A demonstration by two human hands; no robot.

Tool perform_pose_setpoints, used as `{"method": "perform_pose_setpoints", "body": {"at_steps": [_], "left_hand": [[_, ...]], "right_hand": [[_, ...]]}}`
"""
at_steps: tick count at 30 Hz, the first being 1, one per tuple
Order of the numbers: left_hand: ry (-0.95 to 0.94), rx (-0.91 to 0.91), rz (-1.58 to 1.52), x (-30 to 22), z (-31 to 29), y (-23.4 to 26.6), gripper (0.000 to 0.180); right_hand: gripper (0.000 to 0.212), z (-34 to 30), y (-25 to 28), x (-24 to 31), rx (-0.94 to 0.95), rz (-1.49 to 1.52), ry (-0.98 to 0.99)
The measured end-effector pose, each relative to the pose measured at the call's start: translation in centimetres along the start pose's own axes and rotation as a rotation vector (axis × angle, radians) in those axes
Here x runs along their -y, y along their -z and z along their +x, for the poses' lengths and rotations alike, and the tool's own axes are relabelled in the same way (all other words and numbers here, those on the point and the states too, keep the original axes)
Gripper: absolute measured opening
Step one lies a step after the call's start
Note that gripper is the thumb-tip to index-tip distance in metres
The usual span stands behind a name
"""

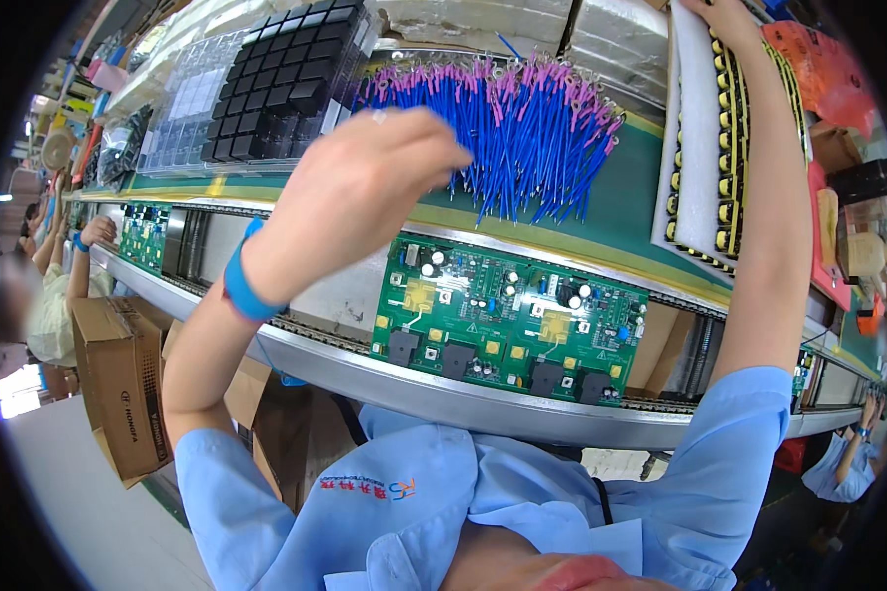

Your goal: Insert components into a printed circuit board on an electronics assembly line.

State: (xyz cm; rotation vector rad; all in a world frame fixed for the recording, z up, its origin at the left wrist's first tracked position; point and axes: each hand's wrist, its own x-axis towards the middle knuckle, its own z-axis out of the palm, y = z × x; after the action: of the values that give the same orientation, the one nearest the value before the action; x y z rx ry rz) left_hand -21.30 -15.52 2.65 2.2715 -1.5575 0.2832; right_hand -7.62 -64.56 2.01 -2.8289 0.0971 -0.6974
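Note:
My left hand (370, 182), with a blue band at its wrist, is raised beside a pile of blue wires (522, 138) with pink-sleeved ring terminals. Its fingers are curled together and smeared by motion; whatever they hold, if anything, does not show. My right arm stretches to the far right, where my right hand (727, 22) reaches over a white foam tray (698, 148) with rows of black-and-yellow parts (727, 158). Its fingertips run out at the upper edge. Below the wires, a green circuit board (508, 320) with black blocks and capacitors lies on the conveyor, apart from both hands.
Black square parts (281, 79) fill part of a clear tray (172, 118) at the far left. A metal rail (443, 386) runs along my side of the conveyor. Cardboard boxes (118, 384) stand at left. Another circuit board (145, 236) and co-workers are further along the line.

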Motion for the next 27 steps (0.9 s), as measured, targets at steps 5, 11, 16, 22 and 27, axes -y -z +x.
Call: {"method": "perform_pose_setpoints", "body": {"at_steps": [5, 11, 16, 22, 27], "left_hand": [[-0.337, 0.033, 0.304, 2.7, 6.3, -3.5, 0.026], [-0.606, 0.163, 0.421, 3.8, 9.1, -6.0, 0.021], [-0.767, 0.128, 0.515, 3.6, 10.0, -5.8, 0.004], [-0.798, 0.230, 0.514, 3.7, 10.0, -6.2, 0.007], [-0.853, 0.181, 0.465, 3.4, 10.0, -5.8, 0.006]], "right_hand": [[0.033, -0.4, 0.1, -0.4, -0.066, -0.115, 0.135], [0.026, -1.4, 0.4, 0.4, -0.174, -0.158, 0.251], [0.026, -1.7, 1.8, 4.3, -0.030, -0.345, 0.110], [0.026, -1.4, 2.4, 3.1, 0.070, -0.202, 0.193], [0.022, -2.2, 1.1, 1.4, -0.132, -0.233, 0.257]]}}
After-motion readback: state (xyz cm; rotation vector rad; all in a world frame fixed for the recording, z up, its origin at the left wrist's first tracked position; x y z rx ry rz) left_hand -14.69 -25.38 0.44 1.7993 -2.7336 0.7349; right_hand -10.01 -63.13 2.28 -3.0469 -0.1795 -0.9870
